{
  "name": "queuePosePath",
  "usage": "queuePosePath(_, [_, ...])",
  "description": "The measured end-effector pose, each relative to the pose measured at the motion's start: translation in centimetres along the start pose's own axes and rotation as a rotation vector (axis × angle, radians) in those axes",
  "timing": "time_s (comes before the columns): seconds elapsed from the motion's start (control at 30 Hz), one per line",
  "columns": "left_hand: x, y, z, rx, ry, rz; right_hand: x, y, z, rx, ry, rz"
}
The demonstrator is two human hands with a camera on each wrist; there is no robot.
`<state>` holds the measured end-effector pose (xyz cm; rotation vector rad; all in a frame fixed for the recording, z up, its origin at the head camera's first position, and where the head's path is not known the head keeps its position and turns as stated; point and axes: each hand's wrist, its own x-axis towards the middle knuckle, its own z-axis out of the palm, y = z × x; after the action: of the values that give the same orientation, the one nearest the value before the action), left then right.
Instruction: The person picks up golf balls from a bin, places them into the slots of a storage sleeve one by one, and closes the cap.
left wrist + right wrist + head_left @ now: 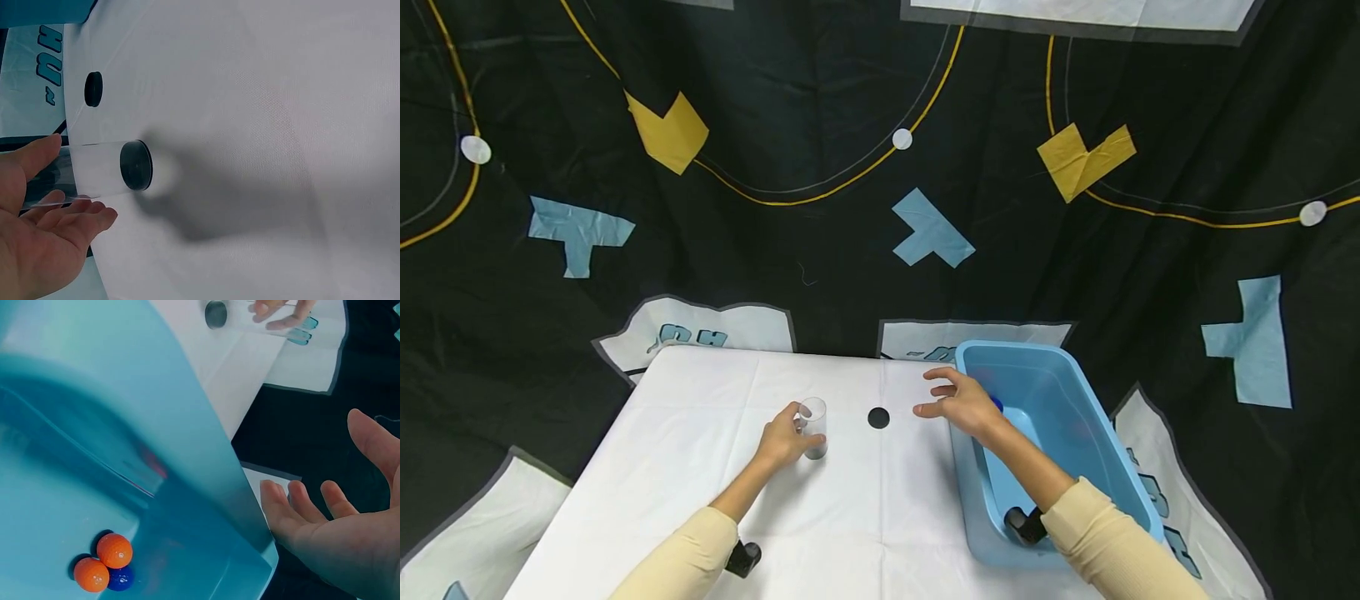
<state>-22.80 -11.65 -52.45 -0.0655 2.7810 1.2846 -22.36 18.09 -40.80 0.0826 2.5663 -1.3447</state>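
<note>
Clear tube: the step in hand looks to be steadying or setting down this cylinder, left of the black cap on the counter; the next move seems to call for a light, level grip so that the tube does not tip.
Tube's look: smooth, transparent and narrow, nearly upright, its rim at the top and a dark base below; the backdrop shows through it, and no ball is visible inside; whether the base touches the cloth or sits just above it, I cannot tell for sure.
Left hand: thumb on one side and fingers on the other, curled round the tube.
Black cap: a round, flat piece on the counter, between the hands and touching neither.
Counter: covered in white cloth.
Right hand: at the bin's near-left rim, fingers loosely bent and parted; it holds nothing.
Blue bin: on the right; an upper orange ball, a lower orange ball and a dark blue ball cluster on its floor.
Backdrop: black cloth with taped marks.
</note>
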Motion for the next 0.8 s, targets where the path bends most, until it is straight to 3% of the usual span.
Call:
queuePosePath(0.37, [0.9, 1.1, -1.9, 0.041, 0.041, 0.025, 0.2, -0.1, -0.3, 0.003, 0.018, 0.001])
queuePosePath(0.6, [1.4, 2.6, -3.0, -0.008, 0.088, 0.018, 0.3, -0.4, -1.0, 0.042, 0.013, 0.001])
queuePosePath(0.8, [1.5, 3.5, -3.5, -0.007, 0.077, 0.020, 0.1, -0.9, -1.7, 0.034, 0.011, 0.029])
